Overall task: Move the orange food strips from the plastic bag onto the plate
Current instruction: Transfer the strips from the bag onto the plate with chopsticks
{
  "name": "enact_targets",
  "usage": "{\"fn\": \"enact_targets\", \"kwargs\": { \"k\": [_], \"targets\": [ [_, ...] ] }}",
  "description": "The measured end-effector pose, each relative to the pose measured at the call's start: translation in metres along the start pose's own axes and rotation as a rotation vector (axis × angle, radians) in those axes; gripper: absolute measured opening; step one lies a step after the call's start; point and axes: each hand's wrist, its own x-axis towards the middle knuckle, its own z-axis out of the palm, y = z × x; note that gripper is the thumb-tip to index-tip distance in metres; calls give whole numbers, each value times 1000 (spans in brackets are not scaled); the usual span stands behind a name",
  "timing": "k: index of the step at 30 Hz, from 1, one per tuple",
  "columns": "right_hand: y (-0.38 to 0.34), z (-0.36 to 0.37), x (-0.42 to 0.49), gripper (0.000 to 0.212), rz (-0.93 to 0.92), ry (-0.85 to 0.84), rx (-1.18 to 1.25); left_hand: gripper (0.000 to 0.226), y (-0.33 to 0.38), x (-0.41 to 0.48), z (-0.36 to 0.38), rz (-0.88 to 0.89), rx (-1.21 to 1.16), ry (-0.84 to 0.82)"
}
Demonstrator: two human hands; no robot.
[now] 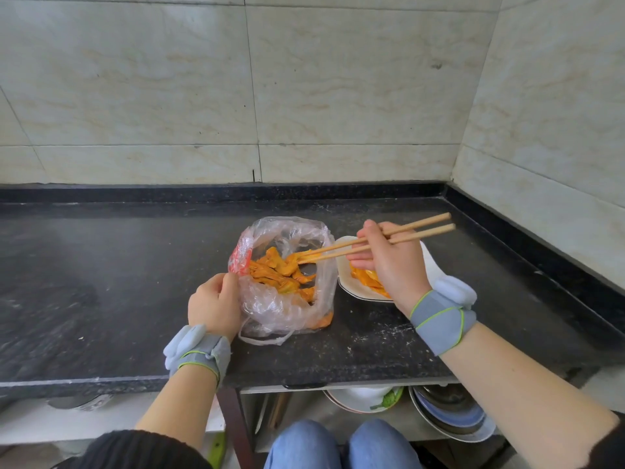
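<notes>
With the left hand (213, 304) pinching the plastic bag (287, 309) open at centre frame, the right hand (389, 265), its grip closed on the chopsticks (417, 231), should squeeze the orange food strips (280, 272) inside firmly before lifting.

We had a single wide-angle view, worn on the person's head and aimed forward and down over a dark counter (135, 265). It sat close: both forearms (507, 377) ran in from the bottom edge, the left hand (213, 304) and right hand (389, 262) near mid-frame, the knees (338, 445) at the very bottom. The tiled wall (304, 96) filled the upper half, its corner to the right, lines bowed by the lens.
</notes>
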Motion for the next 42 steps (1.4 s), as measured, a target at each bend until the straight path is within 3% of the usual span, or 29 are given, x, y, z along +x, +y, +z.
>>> {"fn": "enact_targets", "kwargs": {
  "k": [8, 15, 23, 33, 42],
  "targets": [
    [17, 45, 11, 27, 155, -3, 134, 38, 0, 0, -2, -4, 20, 14],
    [26, 66, 22, 26, 185, 68, 82, 36, 3, -2, 1, 17, 6, 0],
    [31, 72, 29, 24, 239, 55, 123, 32, 0, 1, 2, 23, -10, 3],
    [34, 68, 34, 35, 311, 164, 223, 30, 2, 0, 2, 30, -18, 0],
    [35, 72, 27, 32, 295, 74, 175, 32, 0, 0, 3, 32, -20, 8]
  ]
}}
